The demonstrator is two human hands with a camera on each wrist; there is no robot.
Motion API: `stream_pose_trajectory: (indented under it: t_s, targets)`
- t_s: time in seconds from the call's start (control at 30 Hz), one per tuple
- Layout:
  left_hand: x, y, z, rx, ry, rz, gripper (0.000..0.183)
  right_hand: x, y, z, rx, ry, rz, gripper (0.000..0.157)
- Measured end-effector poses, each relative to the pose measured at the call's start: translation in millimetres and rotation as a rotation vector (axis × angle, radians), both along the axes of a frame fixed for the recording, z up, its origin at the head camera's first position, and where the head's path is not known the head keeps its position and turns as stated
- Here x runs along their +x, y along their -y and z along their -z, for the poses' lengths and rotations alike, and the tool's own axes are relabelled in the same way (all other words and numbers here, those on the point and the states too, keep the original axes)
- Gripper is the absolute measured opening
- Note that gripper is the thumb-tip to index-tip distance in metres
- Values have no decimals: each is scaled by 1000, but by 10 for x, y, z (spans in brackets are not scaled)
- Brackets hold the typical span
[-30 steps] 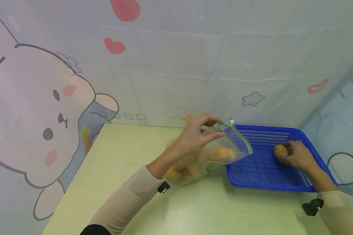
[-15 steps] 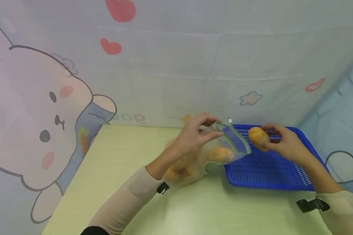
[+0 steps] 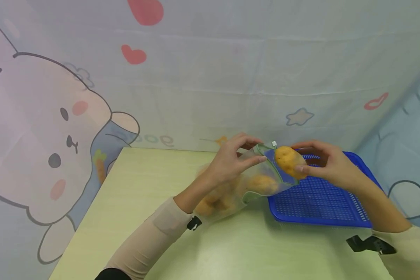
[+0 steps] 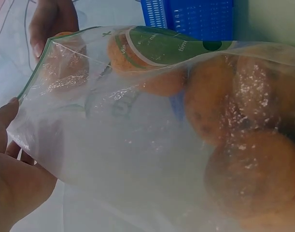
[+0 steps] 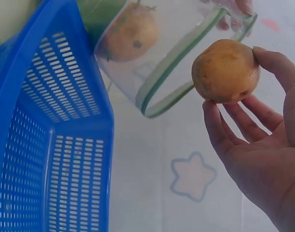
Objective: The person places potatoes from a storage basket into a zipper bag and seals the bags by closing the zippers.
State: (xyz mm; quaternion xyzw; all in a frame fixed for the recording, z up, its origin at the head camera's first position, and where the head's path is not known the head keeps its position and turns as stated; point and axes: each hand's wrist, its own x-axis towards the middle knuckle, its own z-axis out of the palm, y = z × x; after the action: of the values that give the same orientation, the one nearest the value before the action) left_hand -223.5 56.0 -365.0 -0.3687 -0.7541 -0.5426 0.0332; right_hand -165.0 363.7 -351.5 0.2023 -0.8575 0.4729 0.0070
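My left hand (image 3: 227, 161) pinches the upper edge of a clear zip bag (image 3: 253, 171) with green trim, keeping its mouth spread. Inside the bag lie several potatoes (image 4: 253, 169), one of them (image 5: 133, 34) close to the opening. Between thumb and fingers, my right hand (image 3: 332, 167) grips a yellow-brown potato (image 3: 287, 160) right at the bag's mouth. The right wrist view shows this potato (image 5: 226, 71) beside the green zip edge; whether it touches the bag I cannot tell. A white slider (image 3: 274, 143) sits at the top of the zip.
A blue plastic basket (image 3: 322, 223) with slotted walls stands at the right, under my right hand and partly behind the bag's mouth. The pale yellow-green table (image 3: 231, 249) meets a cloth backdrop (image 3: 210, 77) printed with hearts and a cartoon rabbit.
My right hand has lifted the potato out of the blue basket and brought it left to the bag's mouth. The left hand and bag stay nearly in place.
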Motion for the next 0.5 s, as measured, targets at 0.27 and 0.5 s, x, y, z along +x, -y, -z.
stream_pose_trajectory:
  t_s: [0.27, 0.5]
  targets:
    - [-4, 5, 15, 9, 2, -2, 33, -77, 82, 25, -9, 1, -48, 50]
    - [9, 2, 1, 14, 13, -14, 33, -72, 79, 23, 5, 37, -78, 50]
